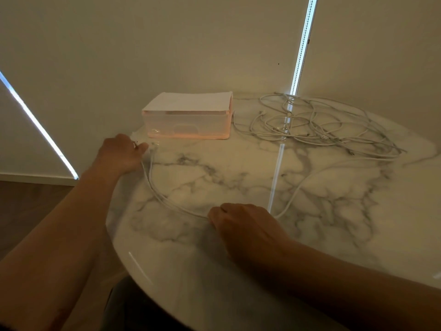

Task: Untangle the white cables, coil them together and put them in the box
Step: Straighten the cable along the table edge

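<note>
White cables [317, 125] in a loose tangle right of the translucent pink box [188, 123], strands trailing forward.

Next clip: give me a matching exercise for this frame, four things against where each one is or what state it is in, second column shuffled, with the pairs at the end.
Things
1. left hand
2. right hand
3. box
4. cable tangle

Places or states
A. loose pile at the far right of the marble table
B. pinching cable ends just in front of the box
C. closed over a cable near the table's front middle
D. against the wall, a white sheet lying on top

Pairs: 1-B, 2-C, 3-D, 4-A
</note>
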Demonstrator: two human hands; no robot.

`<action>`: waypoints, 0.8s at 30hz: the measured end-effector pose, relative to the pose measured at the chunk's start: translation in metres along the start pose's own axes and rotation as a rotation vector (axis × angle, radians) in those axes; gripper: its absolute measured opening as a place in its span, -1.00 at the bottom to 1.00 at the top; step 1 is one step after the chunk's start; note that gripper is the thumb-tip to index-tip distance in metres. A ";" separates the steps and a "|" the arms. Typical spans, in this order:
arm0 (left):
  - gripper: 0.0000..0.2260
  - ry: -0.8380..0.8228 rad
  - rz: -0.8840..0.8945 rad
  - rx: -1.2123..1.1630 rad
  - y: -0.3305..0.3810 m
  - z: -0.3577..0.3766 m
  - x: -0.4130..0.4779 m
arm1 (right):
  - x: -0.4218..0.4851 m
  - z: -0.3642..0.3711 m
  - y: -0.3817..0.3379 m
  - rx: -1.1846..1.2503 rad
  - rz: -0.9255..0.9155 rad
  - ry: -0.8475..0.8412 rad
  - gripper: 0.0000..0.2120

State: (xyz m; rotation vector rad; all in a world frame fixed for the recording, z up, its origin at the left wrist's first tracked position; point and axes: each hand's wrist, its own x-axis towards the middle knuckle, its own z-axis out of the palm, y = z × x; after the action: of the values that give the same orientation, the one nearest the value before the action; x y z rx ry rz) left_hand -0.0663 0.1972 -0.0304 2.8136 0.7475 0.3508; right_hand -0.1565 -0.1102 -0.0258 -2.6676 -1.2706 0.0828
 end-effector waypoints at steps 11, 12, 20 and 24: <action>-0.76 -0.162 0.965 -0.387 0.053 0.013 -0.151 | 0.006 0.001 0.004 -0.005 0.059 -0.051 -0.77; -0.79 -0.174 0.973 -0.394 0.052 0.014 -0.151 | 0.006 0.001 0.005 -0.006 0.060 -0.050 -0.77; -0.84 -0.259 0.936 -0.255 0.058 0.012 -0.151 | 0.003 -0.001 0.010 -0.029 0.067 -0.035 -0.86; -0.87 -0.277 0.954 -0.194 0.061 0.010 -0.154 | 0.003 -0.001 0.013 -0.062 0.068 -0.048 -0.86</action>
State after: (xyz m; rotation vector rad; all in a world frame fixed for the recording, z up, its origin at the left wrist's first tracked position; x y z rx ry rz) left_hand -0.1647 0.0654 -0.0510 2.7339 -0.6840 0.1398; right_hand -0.1447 -0.1161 -0.0270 -2.7783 -1.2152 0.1192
